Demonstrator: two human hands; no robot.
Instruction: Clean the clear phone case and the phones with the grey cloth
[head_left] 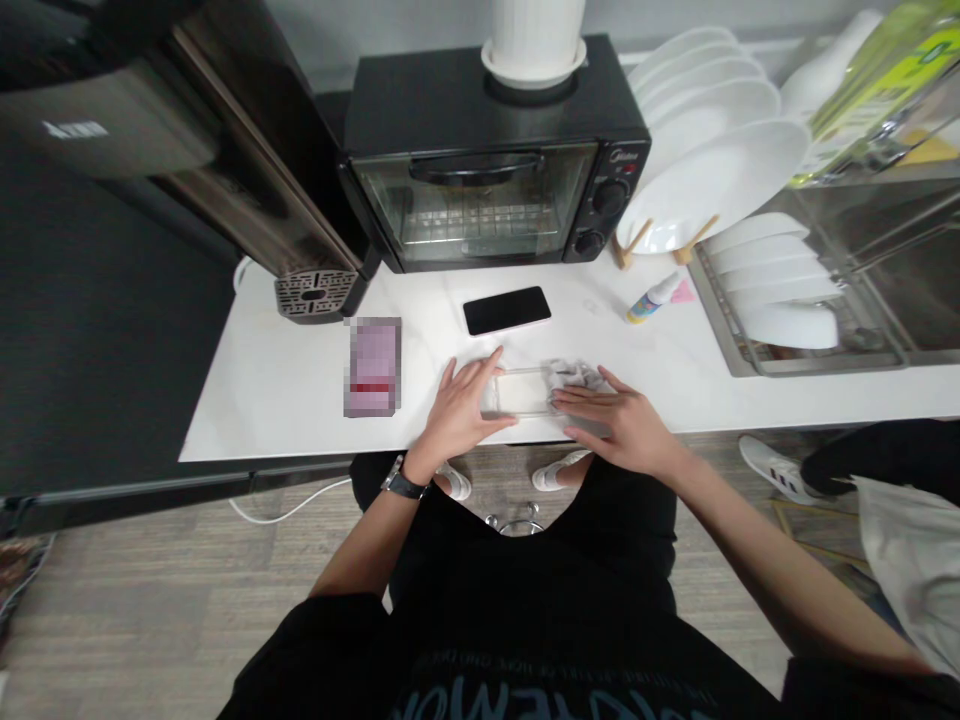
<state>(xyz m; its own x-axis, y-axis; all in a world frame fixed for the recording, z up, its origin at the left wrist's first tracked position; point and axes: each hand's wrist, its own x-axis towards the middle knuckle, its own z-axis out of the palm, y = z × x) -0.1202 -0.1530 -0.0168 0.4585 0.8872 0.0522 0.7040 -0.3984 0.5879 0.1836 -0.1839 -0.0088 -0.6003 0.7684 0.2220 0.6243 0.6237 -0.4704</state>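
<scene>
A clear rectangular phone case [525,392] lies on the white counter near its front edge. My left hand [466,400] spans the left end of the case, thumb and fingers apart along its edges. Under the fingers of my right hand [615,420] is a crumpled grey-white cloth [571,376], pressed over the right end of the case. Behind the case rests a black phone [507,311], screen up. To the right stands a small white spray bottle [652,298] with a blue and yellow label, beside a pink scrap [682,291].
A pixelated purple item [373,366] lies on the counter [262,400] at left. Behind are a water dispenser [315,294] and a black toaster oven [480,200]. Plates [712,180] and a sink rack [810,366] stand right. Another person's shoe [776,468] shows below right.
</scene>
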